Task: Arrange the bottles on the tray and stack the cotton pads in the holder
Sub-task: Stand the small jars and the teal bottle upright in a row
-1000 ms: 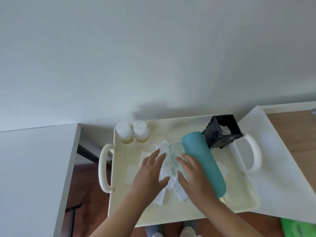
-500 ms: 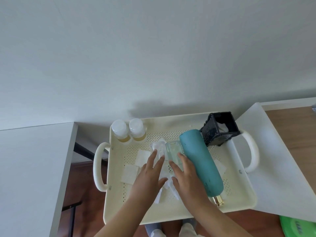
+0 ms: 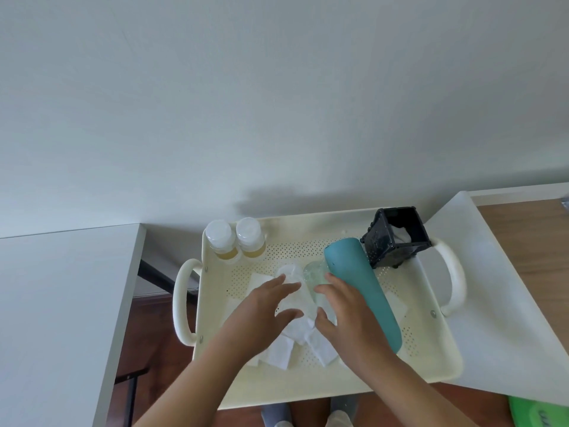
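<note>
A cream perforated tray (image 3: pixel 338 392) holds two small white-capped bottles (image 3: pixel 221 241) (image 3: pixel 250 238), upright at its back left. A teal bottle (image 3: pixel 357 272) lies diagonally near the middle. Two clear bottles lie beside it, one colourless (image 3: pixel 291 271) and one faintly green (image 3: pixel 314 271). My left hand (image 3: pixel 264 309) curls its fingers and thumb around the colourless one. My right hand (image 3: pixel 345 309) wraps the green-tinted one, touching the teal bottle. White cotton pads (image 3: pixel 281 352) lie scattered under and around my hands. The black holder (image 3: pixel 394 241) stands tilted at the back right with a pad inside.
A white tabletop (image 3: pixel 61 303) lies to the left with a gap down to the floor beside the tray handle. A white surface (image 3: pixel 492 303) and a wooden top (image 3: pixel 538 241) lie to the right. A green object (image 3: pixel 538 414) shows at the bottom right. A wall rises right behind the tray.
Both hands have slid a little toward the back of the tray and their fingers and thumbs have curled around the two clear bottles. The teal bottle and holder stay put.
</note>
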### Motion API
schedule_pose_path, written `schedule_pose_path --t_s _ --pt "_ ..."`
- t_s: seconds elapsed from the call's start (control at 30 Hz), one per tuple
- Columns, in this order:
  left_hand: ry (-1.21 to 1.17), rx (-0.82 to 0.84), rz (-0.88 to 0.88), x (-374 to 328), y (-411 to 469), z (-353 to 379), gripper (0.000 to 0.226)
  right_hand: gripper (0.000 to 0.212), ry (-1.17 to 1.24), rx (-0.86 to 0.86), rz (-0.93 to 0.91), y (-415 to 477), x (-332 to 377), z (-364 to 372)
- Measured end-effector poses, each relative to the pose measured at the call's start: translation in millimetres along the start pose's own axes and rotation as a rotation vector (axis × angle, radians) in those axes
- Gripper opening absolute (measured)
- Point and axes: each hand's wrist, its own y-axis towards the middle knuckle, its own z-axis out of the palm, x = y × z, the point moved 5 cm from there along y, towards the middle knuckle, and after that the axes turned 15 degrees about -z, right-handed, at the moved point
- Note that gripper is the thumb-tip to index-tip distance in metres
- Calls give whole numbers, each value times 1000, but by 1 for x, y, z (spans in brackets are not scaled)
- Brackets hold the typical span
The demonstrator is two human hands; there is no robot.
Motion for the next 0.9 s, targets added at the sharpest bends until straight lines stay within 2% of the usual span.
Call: schedule_pose_path --t_s 0.13,0.27,0.37,0.5,0.67,0.9 --pt "-21 25 22 -14 12 -22 37 24 30 -41 -75 19 0 -15" --pt "-12 -64 49 -27 25 -34 32 28 92 -57 -96 40 -3 -25" --pt "16 -117 40 -28 33 -39 39 36 121 -9 -91 48 -8 -27" --pt "89 -89 32 -24 43 -40 70 49 82 77 -93 58 -14 -26" --pt "141 -136 31 -27 54 -47 60 51 52 121 -108 72 -15 -30" --pt "238 -141 68 -41 75 -71 59 53 71 108 -139 105 -12 -50"
